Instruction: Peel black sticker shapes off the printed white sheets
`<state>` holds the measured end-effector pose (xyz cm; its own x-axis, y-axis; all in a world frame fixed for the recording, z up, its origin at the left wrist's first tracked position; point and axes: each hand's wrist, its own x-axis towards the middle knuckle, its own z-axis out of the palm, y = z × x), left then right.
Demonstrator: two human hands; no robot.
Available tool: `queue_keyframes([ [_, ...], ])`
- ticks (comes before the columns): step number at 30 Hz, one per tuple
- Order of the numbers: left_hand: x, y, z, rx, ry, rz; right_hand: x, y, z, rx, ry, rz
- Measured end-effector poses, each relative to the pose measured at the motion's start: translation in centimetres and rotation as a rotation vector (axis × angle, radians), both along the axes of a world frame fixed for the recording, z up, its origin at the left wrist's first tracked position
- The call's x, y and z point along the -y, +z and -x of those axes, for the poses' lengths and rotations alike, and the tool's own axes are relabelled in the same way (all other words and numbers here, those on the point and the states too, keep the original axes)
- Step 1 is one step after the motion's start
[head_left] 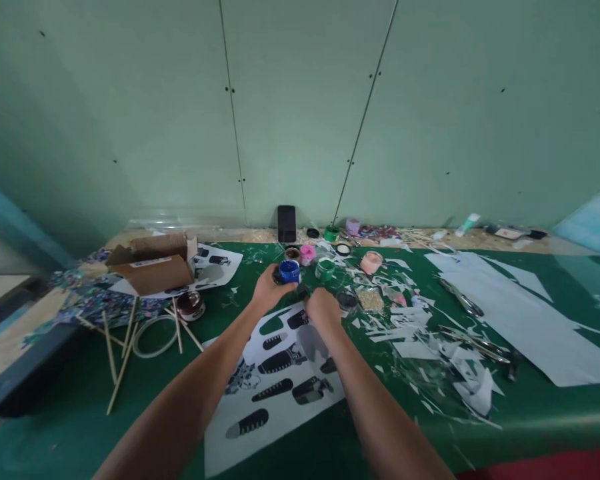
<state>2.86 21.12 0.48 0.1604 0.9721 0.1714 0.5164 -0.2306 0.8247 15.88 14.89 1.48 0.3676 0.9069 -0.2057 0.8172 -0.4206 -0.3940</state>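
My left hand (267, 290) is wrapped round a small open pot of blue paint (289, 271) on the green table (60, 427). Just to its right, my right hand (323, 308) is closed on a small dark thing (303, 291), maybe the pot's lid. Both hands hover over a white sheet printed with black shapes (275, 373). Other small pots stand just beyond: a pink one (307, 254), a green one (325, 268) and a brown one (293, 253).
A cardboard box (153, 267), wooden sticks (117, 347), a clear tube loop (153, 337) and a dark jar (191, 305) lie at the left. Paper scraps (420, 327), scissors (461, 298) and a large white sheet (525, 320) are at the right. A phone (287, 223) leans on the wall.
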Motion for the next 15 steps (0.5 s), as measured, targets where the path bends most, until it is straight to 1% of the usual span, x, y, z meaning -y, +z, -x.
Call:
queue_keyframes([
  [3,0.1,-0.7,-0.9,-0.066,0.016,-0.018,1.0,0.1,-0.2,0.034,0.025,-0.012],
  [7,0.2,-1.3,-1.8,-0.202,0.012,-0.04,3.8,0.1,-0.4,0.088,0.123,-0.01],
  [11,0.7,-1.4,-2.4,-0.329,-0.016,-0.067,7.1,-0.6,-0.1,0.124,0.251,0.04],
  [15,1.1,-1.2,-2.8,-0.411,-0.031,-0.066,9.7,-1.6,0.8,0.163,0.299,0.045],
])
